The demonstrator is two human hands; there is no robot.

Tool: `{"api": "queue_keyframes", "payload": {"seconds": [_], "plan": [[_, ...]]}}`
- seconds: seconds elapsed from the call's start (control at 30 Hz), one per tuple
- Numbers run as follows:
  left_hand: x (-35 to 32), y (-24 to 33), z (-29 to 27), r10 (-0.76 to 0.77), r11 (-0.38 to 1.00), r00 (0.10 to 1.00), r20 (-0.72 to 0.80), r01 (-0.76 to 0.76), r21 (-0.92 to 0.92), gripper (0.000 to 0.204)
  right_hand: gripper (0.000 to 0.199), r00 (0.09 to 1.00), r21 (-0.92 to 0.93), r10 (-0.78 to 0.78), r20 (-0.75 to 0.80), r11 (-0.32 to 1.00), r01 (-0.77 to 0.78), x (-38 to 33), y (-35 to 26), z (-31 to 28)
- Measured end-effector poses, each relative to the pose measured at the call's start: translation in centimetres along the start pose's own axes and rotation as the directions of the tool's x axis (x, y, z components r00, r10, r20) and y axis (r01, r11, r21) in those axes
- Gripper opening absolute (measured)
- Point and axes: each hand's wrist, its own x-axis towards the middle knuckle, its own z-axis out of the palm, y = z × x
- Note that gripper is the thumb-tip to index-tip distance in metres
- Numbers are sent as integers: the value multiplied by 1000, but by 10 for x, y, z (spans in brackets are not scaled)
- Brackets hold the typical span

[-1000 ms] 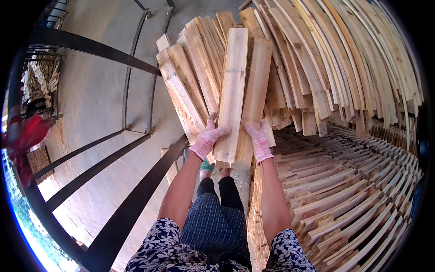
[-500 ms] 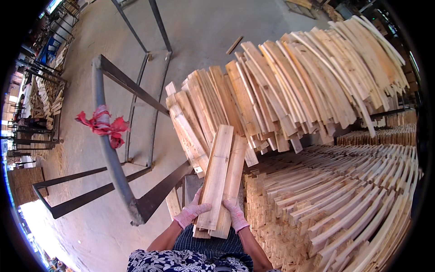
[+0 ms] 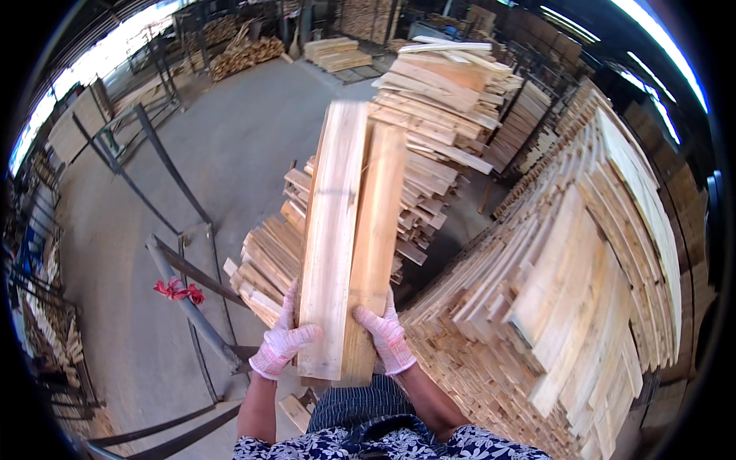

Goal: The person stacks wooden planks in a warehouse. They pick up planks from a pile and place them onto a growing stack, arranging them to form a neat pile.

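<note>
Between my two gloved hands I hold a bundle of wooden boards (image 3: 332, 230), raised in front of my body and tilted up away from me. My left hand (image 3: 285, 342) grips its left edge near the lower end, thumb over the top face. On the right edge, my right hand (image 3: 388, 337) is wrapped the same way. Two boards show side by side on top, the right one more yellow; how many lie underneath is hidden. Behind the bundle is a long heap of loose boards (image 3: 441, 92), partly covered by it.
A tall layered stack of boards (image 3: 529, 299) rises close on my right. To the left stands a metal frame (image 3: 201, 326) with a red rag (image 3: 178, 290) tied to it. Farther off lie a low board pile (image 3: 336, 55) and another wood heap (image 3: 247, 57) on the concrete floor.
Both hands have lifted the boards higher and closer to the camera. My view has tilted up, so the far end of the workshop and the top of the right stack now show.
</note>
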Motion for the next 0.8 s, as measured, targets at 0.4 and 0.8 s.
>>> {"api": "queue_keyframes", "payload": {"seconds": [0.4,0.8], "plan": [[14,118,230,-114,960,777,619,-73,269,149,105,840,106,-478,-258,850,516,-177,-218,-79],[-102,-23,590,-501,865,295,814,134,483,113,87,587,-163,-487,-647,840,518,-478,-290,-322]]}}
